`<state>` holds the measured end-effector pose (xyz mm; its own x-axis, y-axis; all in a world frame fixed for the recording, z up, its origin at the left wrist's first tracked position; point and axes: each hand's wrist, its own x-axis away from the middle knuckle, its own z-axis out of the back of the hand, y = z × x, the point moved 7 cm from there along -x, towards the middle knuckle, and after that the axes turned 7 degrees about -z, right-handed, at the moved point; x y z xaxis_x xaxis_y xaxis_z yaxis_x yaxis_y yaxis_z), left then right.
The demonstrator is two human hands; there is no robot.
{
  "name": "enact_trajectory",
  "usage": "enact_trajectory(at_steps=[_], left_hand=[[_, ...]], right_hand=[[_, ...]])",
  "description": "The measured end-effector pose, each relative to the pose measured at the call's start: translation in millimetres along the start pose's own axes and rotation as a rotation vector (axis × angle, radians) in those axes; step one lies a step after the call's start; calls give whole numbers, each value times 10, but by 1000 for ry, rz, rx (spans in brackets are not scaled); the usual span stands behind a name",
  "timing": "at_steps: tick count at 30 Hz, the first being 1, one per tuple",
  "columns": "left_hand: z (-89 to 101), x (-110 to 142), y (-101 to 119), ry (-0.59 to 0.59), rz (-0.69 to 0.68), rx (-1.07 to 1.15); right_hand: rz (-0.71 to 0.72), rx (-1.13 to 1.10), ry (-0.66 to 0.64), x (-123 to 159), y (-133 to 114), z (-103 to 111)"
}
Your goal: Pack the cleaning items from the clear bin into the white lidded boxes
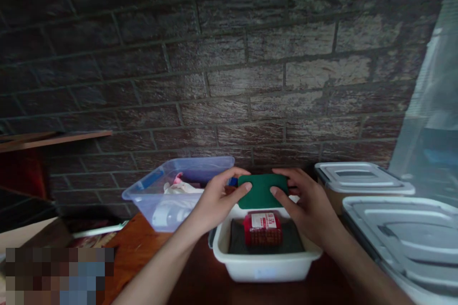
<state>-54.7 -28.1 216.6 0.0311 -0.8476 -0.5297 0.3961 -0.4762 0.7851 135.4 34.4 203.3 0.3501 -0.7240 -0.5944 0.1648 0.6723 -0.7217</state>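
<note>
Between my two hands a flat green piece with rounded corners point(263, 193) is held up over the far side of a white plastic tub point(268, 267). My left hand point(223, 195) pinches its left end, thumb on the near face. On the right end, my right hand point(302, 198) grips it the same way, with the fingers behind. Inside the tub, a red packet with a white label point(263, 228) lies on a dark flat layer point(238, 238). What the green piece is made of, I cannot tell.
A clear bluish bin point(161, 200) with white and pink items stands to the left. Two lidded boxes, a far one point(365, 178) and a near one point(422, 243), flank the right. A brick wall point(229, 76) rises behind. A shelf point(57, 140) juts in from the left.
</note>
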Motion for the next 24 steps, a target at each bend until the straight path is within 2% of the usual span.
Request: enact_trajectory(at_steps=[4,6,12,16,19,24], left_hand=[[-120,117,-224,-134,135,-14],[-178,191,-297,-203,160,-36],[-226,314,-208,-383,49,-212],[-228,289,-114,-535,-18,-449],[-235,279,-113,-602,-23,-547],[-288,295,-196,-686,16,-591]], right_hand=[[-88,106,-180,42,171,-95],[-109,162,-239,64,240,-134],[-185,173,-331,112,334,-148],[-243,248,-370,178,398,-168],[-247,271,-436,229,473,-241],[-258,261,-556,273,586,-380]])
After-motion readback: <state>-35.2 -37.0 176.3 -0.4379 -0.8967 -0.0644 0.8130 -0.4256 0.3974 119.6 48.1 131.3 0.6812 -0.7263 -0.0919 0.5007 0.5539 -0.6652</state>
